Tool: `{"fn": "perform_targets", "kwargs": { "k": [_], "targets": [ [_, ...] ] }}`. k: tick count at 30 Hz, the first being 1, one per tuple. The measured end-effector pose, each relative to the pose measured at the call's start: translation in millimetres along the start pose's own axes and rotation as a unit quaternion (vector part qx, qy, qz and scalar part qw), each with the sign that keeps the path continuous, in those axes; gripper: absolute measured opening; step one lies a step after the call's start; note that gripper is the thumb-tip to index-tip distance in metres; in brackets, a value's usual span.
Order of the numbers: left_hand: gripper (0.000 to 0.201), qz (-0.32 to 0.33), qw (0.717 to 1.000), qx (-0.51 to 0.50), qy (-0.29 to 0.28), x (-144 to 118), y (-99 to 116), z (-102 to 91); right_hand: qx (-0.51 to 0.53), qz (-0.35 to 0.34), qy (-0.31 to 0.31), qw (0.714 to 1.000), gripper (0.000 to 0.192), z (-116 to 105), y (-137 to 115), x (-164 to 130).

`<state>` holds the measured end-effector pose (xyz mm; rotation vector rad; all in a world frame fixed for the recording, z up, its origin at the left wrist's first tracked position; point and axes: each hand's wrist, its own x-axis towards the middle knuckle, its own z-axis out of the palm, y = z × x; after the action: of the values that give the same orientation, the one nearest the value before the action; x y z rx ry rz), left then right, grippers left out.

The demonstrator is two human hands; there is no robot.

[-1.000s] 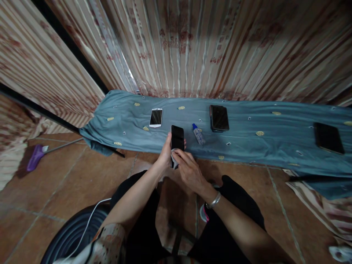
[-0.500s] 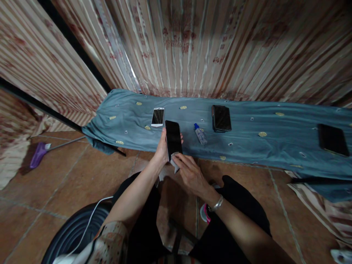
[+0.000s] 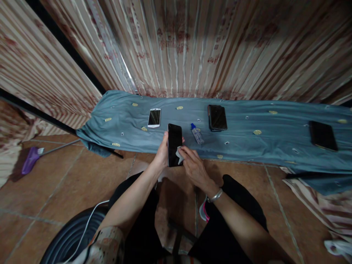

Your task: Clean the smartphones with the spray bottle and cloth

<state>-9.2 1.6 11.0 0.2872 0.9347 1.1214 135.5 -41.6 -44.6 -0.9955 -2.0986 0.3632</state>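
Observation:
A black smartphone point(image 3: 173, 141) is gripped by its left edge in my left hand point(image 3: 162, 150), screen facing up at me. Fingertips of that hand show past the phone's right edge. My right hand point(image 3: 195, 167) pinches a small grey cloth point(image 3: 179, 154) against the lower right part of the screen. Beyond the phone, a white smartphone point(image 3: 154, 117) lies on the blue cloth cover point(image 3: 129, 124). To the right of my hands, a clear bottle with a blue cap point(image 3: 197, 134) lies on its side.
A stack of dark phones point(image 3: 217, 117) sits right of the bottle, and a black tablet-like device point(image 3: 323, 135) lies farther right. Striped curtains point(image 3: 187, 47) hang behind. On the floor are a purple broom point(image 3: 30, 160) at left and a black ribbed round object point(image 3: 74, 234).
The grey cloth in my right hand has moved from the phone's bottom edge up and right onto the screen. The phone now stands straighter in my left hand. The view has shifted slightly.

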Motion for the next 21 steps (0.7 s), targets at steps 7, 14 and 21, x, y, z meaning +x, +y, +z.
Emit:
{"fn": "perform_targets", "kwargs": {
  "k": [7,14,21],
  "targets": [
    [0.064,-0.050,0.999,0.000,-0.008,-4,-9,4.4,0.002,0.043,0.008,0.999,0.052,-1,14,4],
    [0.053,-0.028,1.000,0.000,0.003,-5,-14,4.7,0.001,0.070,0.017,0.997,0.052,-4,21,10],
    [0.053,-0.066,0.998,0.003,-0.008,-6,-22,5.9,-0.001,0.086,0.047,0.995,0.052,-7,31,16]
  ]
}}
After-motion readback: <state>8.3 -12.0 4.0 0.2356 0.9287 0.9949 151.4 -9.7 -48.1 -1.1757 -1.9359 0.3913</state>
